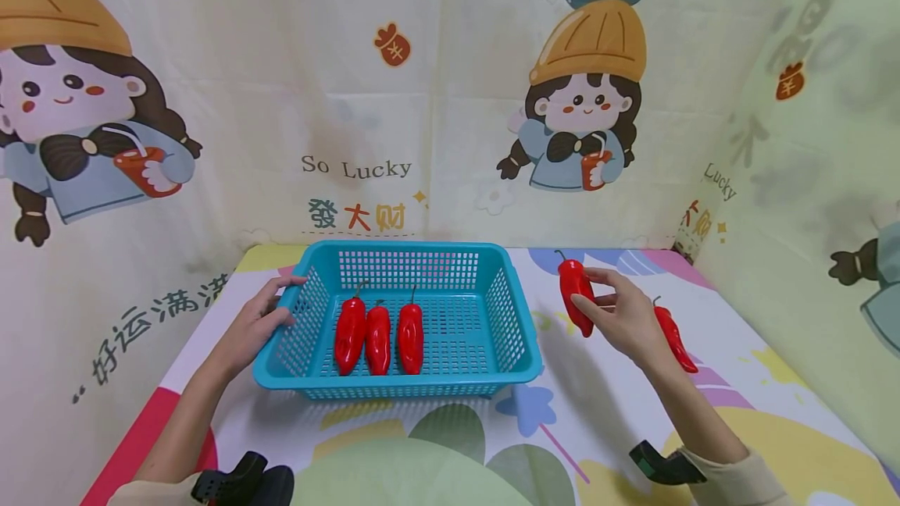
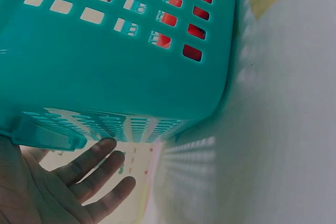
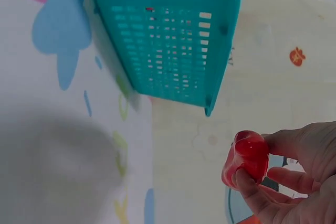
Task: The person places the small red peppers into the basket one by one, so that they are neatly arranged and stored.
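Three red peppers (image 1: pixel 378 340) lie side by side in the left half of a blue-green mesh basket (image 1: pixel 450 381). At the basket's left rim is my left hand (image 1: pixel 256 326); the left wrist view has its fingers (image 2: pixel 100 169) extended beside the basket wall. To the right of the basket, my right hand (image 1: pixel 626 318) pinches another red pepper (image 1: pixel 576 299) above the table, stem up. The same pepper (image 3: pixel 247 158) shows between thumb and fingers in the right wrist view. One more red pepper (image 1: pixel 675 336) lies on the table, just behind the right forearm.
The table (image 1: pixel 548 412) has a colourful printed cover. Behind it and on both sides hangs a cream cloth (image 1: pixel 281 61) with cartoon figures and lettering. The basket's right wall stands between the held pepper and the peppers inside.
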{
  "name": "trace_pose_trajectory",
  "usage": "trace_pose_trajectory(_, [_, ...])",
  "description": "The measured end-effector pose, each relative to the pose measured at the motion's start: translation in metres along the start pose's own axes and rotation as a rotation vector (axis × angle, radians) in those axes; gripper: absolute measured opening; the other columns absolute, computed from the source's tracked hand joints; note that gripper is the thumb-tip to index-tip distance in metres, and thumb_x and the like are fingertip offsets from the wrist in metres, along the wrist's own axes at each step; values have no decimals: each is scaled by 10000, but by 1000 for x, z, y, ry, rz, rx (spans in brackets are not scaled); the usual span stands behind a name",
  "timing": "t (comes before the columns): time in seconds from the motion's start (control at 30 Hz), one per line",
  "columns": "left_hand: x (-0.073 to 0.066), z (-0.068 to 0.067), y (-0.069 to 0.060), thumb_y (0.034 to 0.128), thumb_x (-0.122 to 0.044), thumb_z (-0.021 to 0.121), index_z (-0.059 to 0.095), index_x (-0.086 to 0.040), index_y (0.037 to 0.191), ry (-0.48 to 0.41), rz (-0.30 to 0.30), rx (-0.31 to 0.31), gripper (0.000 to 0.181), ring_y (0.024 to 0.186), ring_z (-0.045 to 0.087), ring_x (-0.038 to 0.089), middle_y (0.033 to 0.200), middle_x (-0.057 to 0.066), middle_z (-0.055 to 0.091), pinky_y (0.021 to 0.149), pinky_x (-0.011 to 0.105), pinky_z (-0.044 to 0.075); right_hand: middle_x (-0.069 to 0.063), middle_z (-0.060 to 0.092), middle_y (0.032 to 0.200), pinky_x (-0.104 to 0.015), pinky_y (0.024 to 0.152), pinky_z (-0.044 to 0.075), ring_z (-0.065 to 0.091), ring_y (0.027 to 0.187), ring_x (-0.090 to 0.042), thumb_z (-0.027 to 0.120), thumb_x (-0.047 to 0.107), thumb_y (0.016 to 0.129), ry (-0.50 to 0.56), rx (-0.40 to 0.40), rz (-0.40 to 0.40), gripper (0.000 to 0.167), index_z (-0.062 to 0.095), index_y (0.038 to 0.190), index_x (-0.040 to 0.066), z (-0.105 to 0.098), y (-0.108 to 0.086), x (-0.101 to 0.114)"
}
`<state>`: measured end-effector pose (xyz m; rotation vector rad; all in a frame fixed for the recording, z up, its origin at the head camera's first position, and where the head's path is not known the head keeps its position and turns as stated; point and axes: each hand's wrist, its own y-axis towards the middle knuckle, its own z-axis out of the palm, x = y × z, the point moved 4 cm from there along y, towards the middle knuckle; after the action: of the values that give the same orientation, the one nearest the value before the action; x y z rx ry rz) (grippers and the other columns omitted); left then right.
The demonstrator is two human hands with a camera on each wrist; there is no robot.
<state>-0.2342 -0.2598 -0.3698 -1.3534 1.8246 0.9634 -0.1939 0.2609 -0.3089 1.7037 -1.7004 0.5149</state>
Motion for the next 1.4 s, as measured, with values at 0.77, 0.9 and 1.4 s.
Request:
trace_pose_trajectory(0.77, [-2, 0, 0, 915, -73, 518, 379, -84, 1537, 5, 3, -2, 637, 1297, 429, 571, 1601, 288, 273, 903, 620, 551, -194, 512, 1463, -453, 792, 623, 609, 1205, -434, 776, 283, 902, 119, -22, -30, 719, 454, 1520, 107, 14, -7, 33])
trace_pose_trajectory(0.9, [-2, 1, 0, 916, -70, 515, 378, -79, 1537, 5, 5, 0, 636, 1303, 419, 575, 1604, 289, 264, 908, 626, 547, -182, 520, 1459, -449, 788, 623, 620, 1197, -425, 776, 274, 903, 145, -18, -43, 698, 468, 1510, 118, 20, -7, 39])
trace_pose_trajectory(1.4, [-1, 0, 0, 914, -80, 527, 372, -89, 1542, -5, 2, 5, 647, 1287, 441, 570, 1593, 291, 280, 885, 597, 568, -173, 519, 1467, -461, 779, 623, 635, 1166, -404, 807, 211, 873, 185, 2, -129, 696, 490, 1483, 105, 39, -6, 64])
